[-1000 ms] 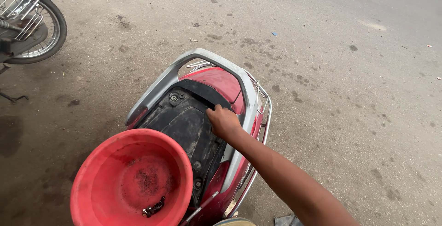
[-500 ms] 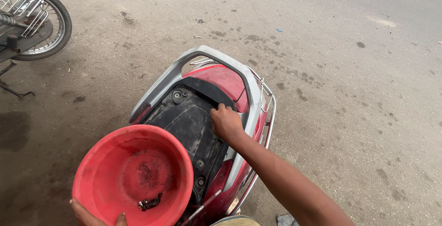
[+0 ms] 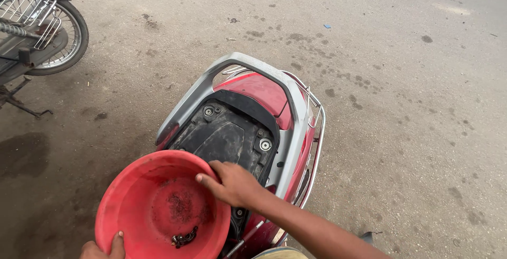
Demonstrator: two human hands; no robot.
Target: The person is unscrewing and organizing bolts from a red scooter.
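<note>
Red plastic catches the eye first: a round basin [image 3: 158,206], grimy inside, tilted toward the person and held over the rear of a red scooter [image 3: 264,92] whose seat is off. The left hand [image 3: 103,248] grips the basin's near rim at the bottom edge of the view, thumb hooked over the lip and the rest of the hand hidden beneath. The right hand [image 3: 232,182] reaches in from the lower right, fingers [image 3: 203,179] curled loosely together and bent over the basin's far rim, touching it; whether they truly clamp the rim or only rest on it cannot be told. In the bottom of the basin lies a small cluster of dark metal parts [image 3: 184,237], sitting against the lower wall amid dusty dirt. Just beyond the basin the scooter's black under-seat panel [image 3: 224,137] is exposed, with bolt heads showing at its corners, framed by a grey grab rail [image 3: 248,63] and a chrome side guard [image 3: 317,143]. Well apart, at the upper left, stands the rear wheel [image 3: 63,37] of another two-wheeler on stained concrete ground [image 3: 412,106].
</note>
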